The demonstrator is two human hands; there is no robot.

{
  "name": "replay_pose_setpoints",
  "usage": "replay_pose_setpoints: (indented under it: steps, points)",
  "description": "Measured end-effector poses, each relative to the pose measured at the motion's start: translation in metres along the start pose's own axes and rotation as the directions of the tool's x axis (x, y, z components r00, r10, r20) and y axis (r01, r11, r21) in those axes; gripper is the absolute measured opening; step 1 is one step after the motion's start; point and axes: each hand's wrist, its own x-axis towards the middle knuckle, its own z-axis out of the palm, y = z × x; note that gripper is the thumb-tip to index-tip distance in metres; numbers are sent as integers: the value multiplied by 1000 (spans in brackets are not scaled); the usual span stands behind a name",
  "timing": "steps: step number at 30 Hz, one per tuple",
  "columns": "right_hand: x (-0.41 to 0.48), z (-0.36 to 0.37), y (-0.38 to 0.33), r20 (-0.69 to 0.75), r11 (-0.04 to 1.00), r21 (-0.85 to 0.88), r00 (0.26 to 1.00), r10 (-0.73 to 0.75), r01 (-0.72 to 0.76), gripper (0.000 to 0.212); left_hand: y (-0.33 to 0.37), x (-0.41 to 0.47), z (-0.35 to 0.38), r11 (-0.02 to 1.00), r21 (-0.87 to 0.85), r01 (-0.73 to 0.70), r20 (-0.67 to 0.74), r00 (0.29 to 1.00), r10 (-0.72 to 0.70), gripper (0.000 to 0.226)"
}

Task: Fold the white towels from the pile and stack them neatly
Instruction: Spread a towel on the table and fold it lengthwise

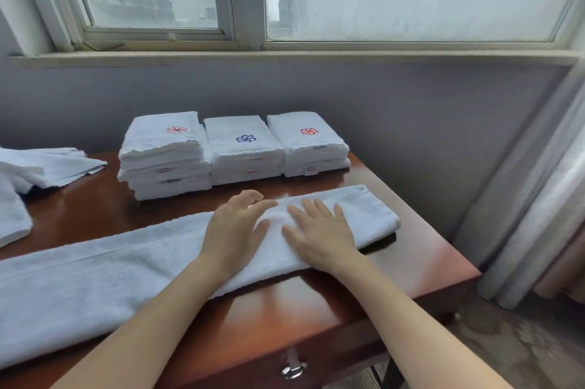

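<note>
The left hand and right hand press flat, fingers straight, on the long white terry towel lying across the glossy red-brown wooden counter — behind it stand three stacks of folded white towels, with embroidered emblems in red, blue and red, and sewn tags too blurred to read.

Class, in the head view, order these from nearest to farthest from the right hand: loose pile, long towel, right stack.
1. The long towel, flat under the right hand.
2. The right stack, straight behind it.
3. The loose pile, far left.
</note>
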Motion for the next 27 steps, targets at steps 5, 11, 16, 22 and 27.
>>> replay_pose_setpoints:
  steps: [5, 11, 16, 22, 27]
  points:
    - [5, -7, 26, 3, 989, -22, 989, 145, -145, 59, -1, 5, 8, 986, -137, -91, 230, 966, 121, 32]
    - [10, -16, 53, -25, 957, -67, 960, 280, -281, 62, 4, 13, 22, 999, 35, -34, 571, 821, 8, 87]
    - [13, -24, 71, -51, 930, -89, 934, 354, -358, 63, 21, 20, 26, 994, 93, 55, 580, 808, -99, 95]
    - [14, -32, 82, -173, 895, -127, 898, 404, -427, 64, 56, 32, 45, 960, 232, 158, 486, 836, -255, 79]
    - [17, -56, 88, -93, 854, -48, 854, 512, -518, 74, 52, 31, 49, 959, 243, 146, 501, 827, -253, 81]
